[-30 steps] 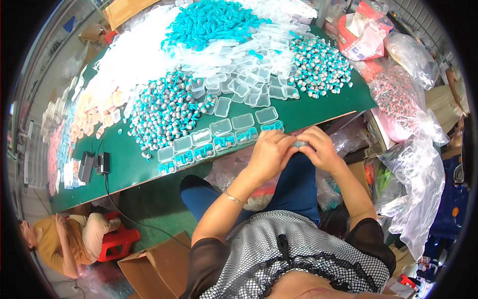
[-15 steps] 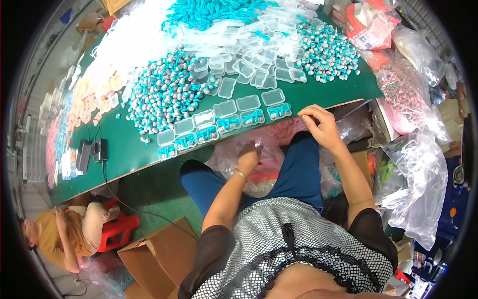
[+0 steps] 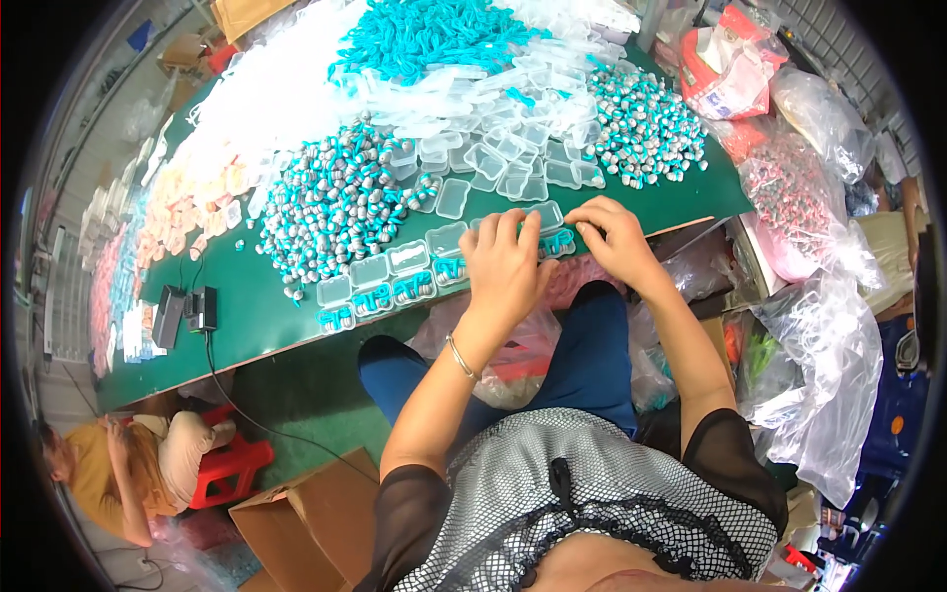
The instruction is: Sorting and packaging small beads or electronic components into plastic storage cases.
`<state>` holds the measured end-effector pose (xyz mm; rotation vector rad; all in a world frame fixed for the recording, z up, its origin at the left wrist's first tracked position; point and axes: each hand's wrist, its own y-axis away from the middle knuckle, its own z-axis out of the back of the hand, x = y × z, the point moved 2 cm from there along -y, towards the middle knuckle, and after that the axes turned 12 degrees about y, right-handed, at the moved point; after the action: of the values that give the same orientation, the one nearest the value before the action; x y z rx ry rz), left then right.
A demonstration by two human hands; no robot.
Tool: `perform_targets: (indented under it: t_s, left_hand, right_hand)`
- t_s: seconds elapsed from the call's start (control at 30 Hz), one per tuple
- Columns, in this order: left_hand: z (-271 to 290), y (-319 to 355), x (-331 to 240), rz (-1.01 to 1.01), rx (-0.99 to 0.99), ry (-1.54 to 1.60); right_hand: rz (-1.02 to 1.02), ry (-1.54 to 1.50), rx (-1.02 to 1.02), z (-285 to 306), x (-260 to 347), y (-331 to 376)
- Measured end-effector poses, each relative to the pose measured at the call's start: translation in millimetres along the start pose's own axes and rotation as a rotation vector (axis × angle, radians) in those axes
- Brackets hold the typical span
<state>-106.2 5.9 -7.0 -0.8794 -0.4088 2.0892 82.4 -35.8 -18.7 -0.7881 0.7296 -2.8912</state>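
Small clear plastic cases (image 3: 395, 279) lined up along the near edge of the green table (image 3: 247, 321) — both hands at the row's right end.

Left hand (image 3: 505, 264) laid flat, fingers spread over a case; right hand (image 3: 614, 237) curled, fingertips pinching the end case (image 3: 558, 240). Beyond: heap of teal-and-grey pieces (image 3: 335, 202), empty lids (image 3: 493, 163), teal cords (image 3: 434, 35) — plastic bags (image 3: 829, 326) at right.
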Motion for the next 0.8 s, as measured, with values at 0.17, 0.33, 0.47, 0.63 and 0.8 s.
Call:
perform_targets:
  t_s: [0.17, 0.33, 0.47, 0.63, 0.8]
  left_hand:
    - [-9.5, -6.6, 8.5, -0.006, 0.109, -0.027]
    - [-8.3, -9.4, 7.7, 0.0, 0.127, -0.03]
    - [-10.3, -9.1, 9.9, -0.017, 0.138, -0.014]
    - [-14.9, -7.9, 10.2, -0.053, 0.179, 0.05]
    - [-13.5, -10.8, 5.4, -0.018, 0.108, 0.1]
  right_hand:
    - [0.037, 0.049, -0.036, -3.9, -1.6, 6.4]
    - [-0.066, -0.029, 0.039, -0.7, -2.3, 5.5]
    - [-0.216, -0.024, 0.085, -4.3, -12.0, -2.7]
    - [-0.114, 0.166, 0.065, -15.1, -14.7, -13.7]
    - [-0.131, -0.015, 0.143, -8.7, -16.9, -19.6]
